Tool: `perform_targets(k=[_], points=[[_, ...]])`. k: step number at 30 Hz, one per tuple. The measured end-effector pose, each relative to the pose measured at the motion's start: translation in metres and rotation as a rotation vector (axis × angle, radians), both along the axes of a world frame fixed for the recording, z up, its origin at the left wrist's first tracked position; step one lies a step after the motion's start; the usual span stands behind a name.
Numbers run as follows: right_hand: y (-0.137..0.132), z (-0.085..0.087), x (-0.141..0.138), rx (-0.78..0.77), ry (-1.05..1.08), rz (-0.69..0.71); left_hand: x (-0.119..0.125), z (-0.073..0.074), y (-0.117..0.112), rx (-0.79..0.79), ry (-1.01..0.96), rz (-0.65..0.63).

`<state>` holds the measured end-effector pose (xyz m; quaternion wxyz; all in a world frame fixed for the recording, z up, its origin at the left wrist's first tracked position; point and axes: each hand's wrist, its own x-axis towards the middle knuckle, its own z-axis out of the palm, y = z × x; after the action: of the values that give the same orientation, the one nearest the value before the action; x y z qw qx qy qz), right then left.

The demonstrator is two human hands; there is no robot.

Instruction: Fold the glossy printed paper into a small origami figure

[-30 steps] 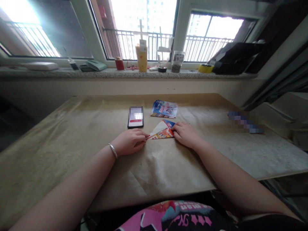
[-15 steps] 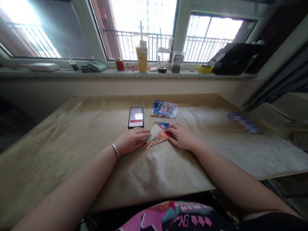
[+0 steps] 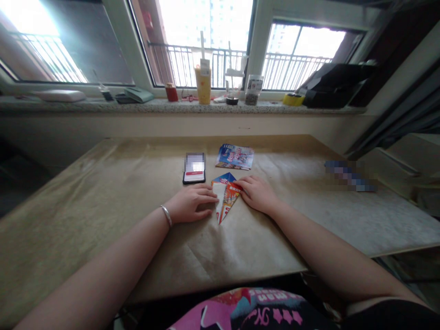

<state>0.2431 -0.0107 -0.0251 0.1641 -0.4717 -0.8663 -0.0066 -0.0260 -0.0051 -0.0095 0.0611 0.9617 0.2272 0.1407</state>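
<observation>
A printed paper sheet (image 3: 231, 196), folded into a kite shape, lies on the table between my hands. Its blue corner points away from me and its narrow tip towards me. The left flap shows white, while the right flap is orange and red with print. My left hand (image 3: 194, 201) rests flat at the left edge, fingers stretched and touching the white flap, thumb apart. On the other side, my right hand (image 3: 257, 193) has its bent fingers closed at the paper's upper right edge; its thumb is hidden.
A phone (image 3: 194, 176) with a lit screen lies beyond my left hand. Behind the folded sheet is a stack of printed sheets (image 3: 237, 156). A blurred bluish item (image 3: 350, 176) lies at the right. Cups, including a yellow drink (image 3: 203, 87), stand on the windowsill (image 3: 137, 107).
The folded sheet has turned so its narrow tip now points towards me instead of to the lower left. My left fingers have shifted slightly along its left edge.
</observation>
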Motion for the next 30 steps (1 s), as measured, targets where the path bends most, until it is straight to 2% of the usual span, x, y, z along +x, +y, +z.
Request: perform_targets(k=[6, 12, 23, 30], points=[[0.008, -0.007, 0.001, -0.014, 0.061, -0.039, 0.01, -0.005, -0.005, 0.017, -0.035, -0.03], [0.009, -0.007, -0.001, -0.054, 0.127, -0.005, 0.01, -0.017, -0.001, 0.073, -0.027, 0.041], [0.011, -0.006, 0.005, -0.23, 0.379, -0.086, 0.009, -0.014, 0.001, 0.067, 0.014, 0.048], [0.013, -0.007, 0.015, -0.311, 0.492, -0.054, 0.008, -0.017, 0.002, 0.08, 0.01, 0.042]])
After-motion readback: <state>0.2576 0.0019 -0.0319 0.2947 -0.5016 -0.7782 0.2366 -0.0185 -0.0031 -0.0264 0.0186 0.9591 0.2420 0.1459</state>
